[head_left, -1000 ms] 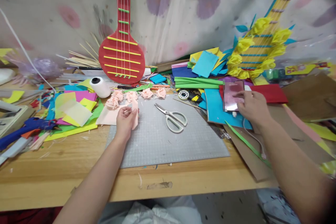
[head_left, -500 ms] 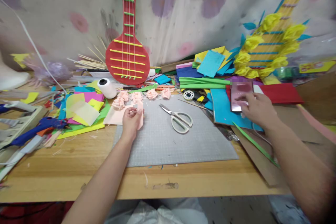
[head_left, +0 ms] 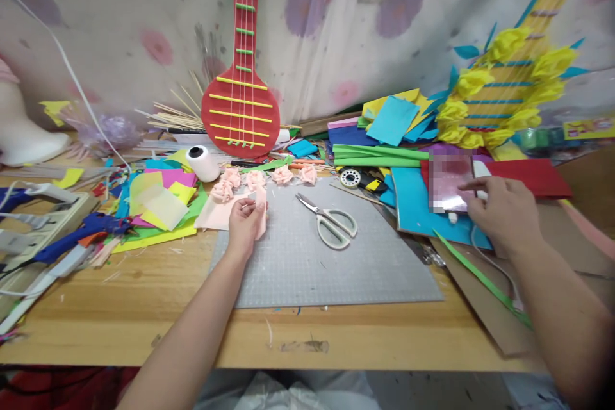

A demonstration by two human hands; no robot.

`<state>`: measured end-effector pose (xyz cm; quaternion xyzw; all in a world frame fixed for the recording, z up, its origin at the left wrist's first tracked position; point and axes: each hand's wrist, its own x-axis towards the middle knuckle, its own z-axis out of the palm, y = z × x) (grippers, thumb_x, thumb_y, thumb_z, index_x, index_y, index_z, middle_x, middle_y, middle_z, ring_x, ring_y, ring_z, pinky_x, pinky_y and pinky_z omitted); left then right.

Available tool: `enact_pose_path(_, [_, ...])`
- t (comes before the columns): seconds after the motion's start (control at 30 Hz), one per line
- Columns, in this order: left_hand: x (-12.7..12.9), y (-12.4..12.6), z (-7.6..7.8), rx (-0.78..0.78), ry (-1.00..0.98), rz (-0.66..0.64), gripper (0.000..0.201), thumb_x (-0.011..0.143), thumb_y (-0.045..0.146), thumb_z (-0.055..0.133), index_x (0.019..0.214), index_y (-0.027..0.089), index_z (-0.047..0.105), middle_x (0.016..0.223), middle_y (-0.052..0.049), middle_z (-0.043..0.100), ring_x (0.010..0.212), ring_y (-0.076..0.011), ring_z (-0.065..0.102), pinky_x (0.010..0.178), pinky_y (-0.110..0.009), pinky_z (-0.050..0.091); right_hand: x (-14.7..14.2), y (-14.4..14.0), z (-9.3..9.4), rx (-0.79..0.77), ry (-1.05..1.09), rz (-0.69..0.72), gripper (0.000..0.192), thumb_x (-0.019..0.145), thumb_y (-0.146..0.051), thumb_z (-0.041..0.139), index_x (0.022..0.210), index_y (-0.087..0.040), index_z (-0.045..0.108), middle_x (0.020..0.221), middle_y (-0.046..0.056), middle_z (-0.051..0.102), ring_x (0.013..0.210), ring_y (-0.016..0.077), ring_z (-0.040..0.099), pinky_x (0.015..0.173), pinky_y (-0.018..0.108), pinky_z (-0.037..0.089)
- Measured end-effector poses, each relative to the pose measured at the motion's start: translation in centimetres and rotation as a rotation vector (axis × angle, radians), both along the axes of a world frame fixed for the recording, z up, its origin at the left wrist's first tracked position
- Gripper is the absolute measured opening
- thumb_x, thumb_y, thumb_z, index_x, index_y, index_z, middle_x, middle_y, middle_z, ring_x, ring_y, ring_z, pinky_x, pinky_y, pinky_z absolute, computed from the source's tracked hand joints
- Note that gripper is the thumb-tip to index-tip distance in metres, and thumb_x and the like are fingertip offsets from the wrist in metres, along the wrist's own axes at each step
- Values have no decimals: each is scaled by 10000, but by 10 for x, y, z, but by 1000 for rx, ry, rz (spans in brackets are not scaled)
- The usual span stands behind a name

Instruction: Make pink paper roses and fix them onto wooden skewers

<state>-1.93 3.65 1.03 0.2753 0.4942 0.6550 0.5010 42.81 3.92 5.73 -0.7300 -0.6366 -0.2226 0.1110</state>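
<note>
My left hand (head_left: 244, 221) pinches a piece of pale pink paper (head_left: 261, 221), held over the left part of the grey cutting mat (head_left: 288, 275). Under and behind it lies more pink paper (head_left: 211, 213), and several pink paper roses (head_left: 282, 174) line the mat's far edge. Scissors (head_left: 331, 224) with pale handles rest on the mat, blades partly apart. On the right, my right hand (head_left: 502, 211) is over the right edge of a phone (head_left: 451, 182) with a lit pinkish screen. Its index finger stretches toward the screen; whether it touches I cannot tell. The other fingers are loosely bent.
A white thread spool (head_left: 204, 165) stands left of a red paper-covered lute (head_left: 241, 115). Glue guns (head_left: 91, 230) and a power strip (head_left: 52, 224) lie at the left. Blue card (head_left: 413, 205) lies beneath the phone. A yellow-flowered instrument (head_left: 502, 96) leans behind.
My right hand has drawn back rightward from the middle of the phone's screen to its edge. The view has shifted slightly left. My left hand still pinches the pink paper.
</note>
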Motion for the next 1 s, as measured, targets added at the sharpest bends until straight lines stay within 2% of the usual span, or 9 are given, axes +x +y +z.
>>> enact_pose_path(0.23, [-2, 0, -2, 7, 11, -4, 443, 511, 276, 733, 812, 183, 422, 679, 2, 626, 658, -137, 619, 533, -224, 469, -9, 10, 1, 70, 169, 66, 280, 633, -98, 478, 891, -171, 559, 864, 166, 601, 861, 235, 499, 818, 368, 324])
enact_pose_path(0.33, [-1, 1, 0, 4, 15, -20, 441, 513, 278, 731, 822, 181, 431, 693, -5, 629, 670, -138, 617, 535, -224, 468, -28, 13, 3, 171, 276, 54, 232, 618, -102, 477, 824, -184, 545, 820, 152, 610, 825, 236, 505, 795, 386, 340])
enact_pose_path(0.4, [0, 2, 1, 5, 20, -36, 447, 506, 271, 732, 834, 178, 442, 730, -17, 636, 675, -137, 615, 541, -230, 472, -56, 16, 3, 184, 400, 157, 191, 625, -128, 480, 799, -182, 537, 813, 140, 605, 801, 224, 514, 759, 372, 372])
enact_pose_path(0.47, [1, 2, 1, 23, 22, -46, 451, 502, 261, 732, 842, 178, 448, 783, -23, 640, 658, -125, 609, 550, -235, 474, -95, 21, -1, 103, 549, 288, 205, 629, -130, 460, 817, -172, 532, 815, 112, 595, 762, 203, 527, 713, 349, 403])
enact_pose_path(0.63, [-1, 3, -4, 48, 50, -40, 455, 497, 235, 732, 856, 175, 459, 801, -23, 636, 646, -102, 594, 577, -227, 471, -209, 32, -17, -116, 736, 610, 206, 665, -131, 437, 843, -178, 530, 828, 49, 578, 761, 159, 524, 704, 299, 416])
enact_pose_path(0.73, [-2, 3, -7, 43, 70, -53, 466, 505, 231, 727, 874, 183, 447, 762, -12, 633, 640, -102, 591, 582, -227, 466, -262, 32, -24, -182, 833, 707, 174, 683, -145, 443, 830, -185, 526, 811, 25, 569, 747, 137, 516, 690, 272, 408])
enact_pose_path(0.87, [-1, 1, -8, 64, 95, -76, 482, 526, 235, 715, 912, 197, 430, 773, 7, 609, 640, -96, 583, 587, -227, 464, -303, 29, -33, -315, 971, 725, 138, 704, -173, 453, 828, -187, 511, 758, -3, 558, 681, 110, 507, 645, 248, 399])
enact_pose_path(1.0, [3, 0, -8, 68, 87, -133, 502, 506, 241, 724, 906, 197, 423, 782, 18, 569, 602, -81, 565, 595, -239, 472, -320, 26, -47, -343, 1156, 670, 130, 738, -281, 477, 836, -197, 496, 712, -26, 548, 632, 100, 507, 620, 249, 398])
